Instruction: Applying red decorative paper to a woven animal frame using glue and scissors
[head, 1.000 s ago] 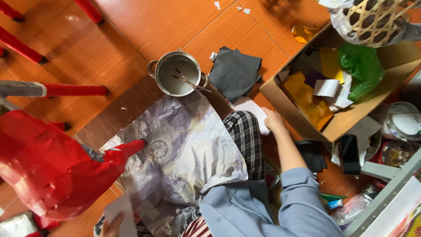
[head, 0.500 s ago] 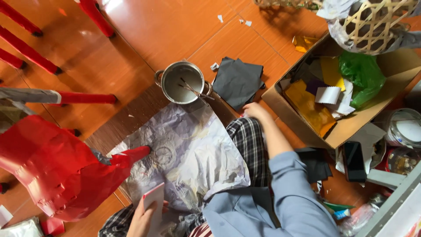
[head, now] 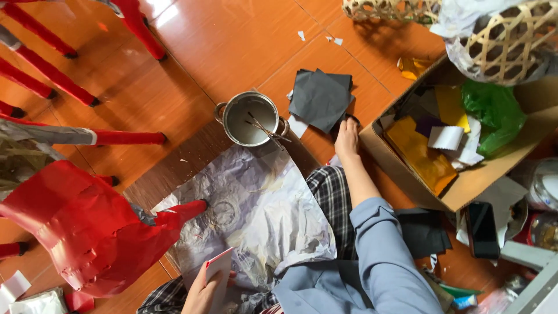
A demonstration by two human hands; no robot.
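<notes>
Your right hand [head: 347, 138] is reaching out flat over the orange tiled floor [head: 232, 40], fingers extended and touching the near edge of the stack of dark grey square paper sheets [head: 321, 97]; can't tell whether it's actually pinching a sheet, the fingertips are hidden against a dark bit at the stack's corner. Your left hand [head: 203, 289] is sitting low in frame, fingers curled around a small white card with a red edge [head: 218, 268], gripping it from below. The grey stack is lying just beside the round steel pot with thin sticks in it [head: 250, 118] and next to the open cardboard box of yellow and coloured papers [head: 433, 145]. A crumpled sheet of grey printed paper [head: 256, 215] is covering your lap, touching the red paper-covered frame [head: 87, 232] on the left.
</notes>
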